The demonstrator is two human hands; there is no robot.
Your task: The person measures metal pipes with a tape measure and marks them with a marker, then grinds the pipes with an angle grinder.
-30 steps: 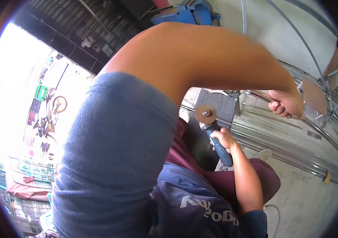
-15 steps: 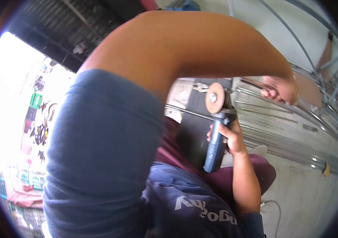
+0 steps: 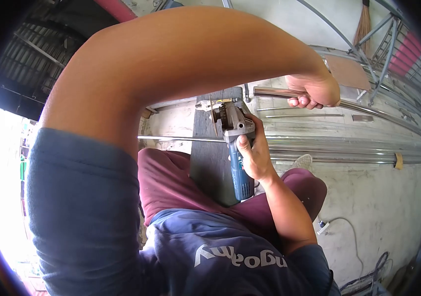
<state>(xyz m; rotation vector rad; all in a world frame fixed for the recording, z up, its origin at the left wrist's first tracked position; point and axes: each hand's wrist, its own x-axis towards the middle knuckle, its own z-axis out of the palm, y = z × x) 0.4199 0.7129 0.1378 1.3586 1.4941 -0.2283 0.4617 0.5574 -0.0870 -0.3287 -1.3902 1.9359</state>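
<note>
The pale concrete floor (image 3: 383, 197) is seen across the right and lower part of the view, and a bundle of long shiny steel sections (image 3: 348, 148) is laid on it from left to right. A dark grey plank serving as a bench (image 3: 209, 163) is stood across these sections, running from the person's maroon-trousered lap towards the wall. A long bright steel tube (image 3: 368, 109) is laid beyond the bench, stretching out to the right. Its near end is enclosed in the grip of the left hand (image 3: 314, 91), whose fingers are curled fully round it, the arm being bent high across the view. A blue-bodied angle grinder with a grey metal head (image 3: 236, 148) is held over the bench, its head pointed away from the person and its body running back towards the lap. The grip of the right hand (image 3: 252, 155) is closed tight about the middle of the body, the thumb laid along it, so that the head projects beyond the fingers and the blue tail below the palm. The grinder's head is near the tube's held end but apart from it.
</note>
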